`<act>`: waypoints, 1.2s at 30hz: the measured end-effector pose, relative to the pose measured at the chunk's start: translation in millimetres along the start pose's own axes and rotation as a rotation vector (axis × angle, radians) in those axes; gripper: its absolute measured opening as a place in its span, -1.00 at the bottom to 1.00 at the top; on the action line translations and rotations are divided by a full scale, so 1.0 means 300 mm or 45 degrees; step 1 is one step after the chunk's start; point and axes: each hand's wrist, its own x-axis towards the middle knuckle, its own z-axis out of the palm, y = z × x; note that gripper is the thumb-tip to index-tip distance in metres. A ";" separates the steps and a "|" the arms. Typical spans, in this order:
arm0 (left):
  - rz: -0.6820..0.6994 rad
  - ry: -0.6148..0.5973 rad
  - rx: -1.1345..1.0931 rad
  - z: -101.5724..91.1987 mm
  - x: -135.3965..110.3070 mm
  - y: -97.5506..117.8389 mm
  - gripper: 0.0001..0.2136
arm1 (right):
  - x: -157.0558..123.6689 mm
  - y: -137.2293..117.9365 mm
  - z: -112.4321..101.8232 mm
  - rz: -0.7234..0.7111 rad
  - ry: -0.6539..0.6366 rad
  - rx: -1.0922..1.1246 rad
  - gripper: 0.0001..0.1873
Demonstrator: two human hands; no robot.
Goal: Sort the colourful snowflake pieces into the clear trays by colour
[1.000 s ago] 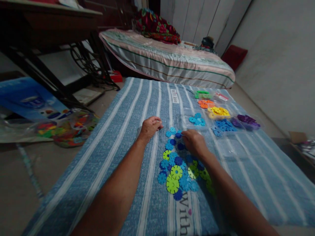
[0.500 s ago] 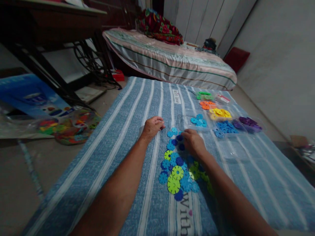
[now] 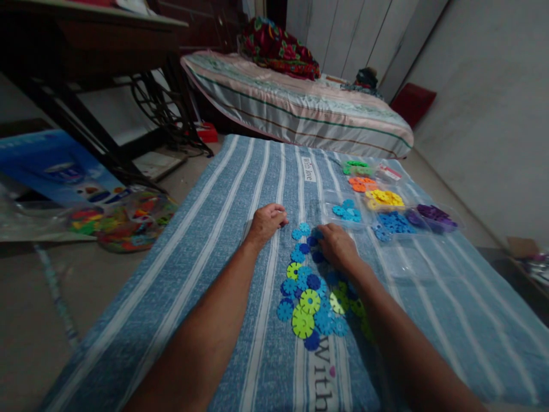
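I have the left hand (image 3: 268, 223) on the striped cloth (image 3: 223, 229), fingers loosely curled; I can't tell whether they pinch anything. 2 light blue discs (image 3: 297, 234) lie near its fingertips. My right hand (image 3: 337, 246) is at the dark blue discs (image 3: 312, 241), its fingers drawn together and pointing down, but I can't make out a grip. The loose pile of notched discs (image 3: 302, 321), lime and blue, spreads between my forearms. Beyond the right hand I see sorted yellow discs (image 3: 388, 198) and purple discs (image 3: 435, 216) in clear tubs.
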 end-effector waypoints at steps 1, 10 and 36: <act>0.003 0.001 0.000 0.000 0.000 -0.001 -0.76 | 0.002 0.000 -0.001 -0.012 -0.004 0.003 -0.79; 0.012 -0.015 0.029 -0.005 0.000 -0.003 -0.77 | -0.026 0.005 0.022 -0.078 0.113 -0.047 -0.70; 0.011 -0.012 0.074 -0.002 -0.005 0.004 -0.76 | 0.065 -0.125 -0.005 -0.023 -0.007 -0.041 -0.75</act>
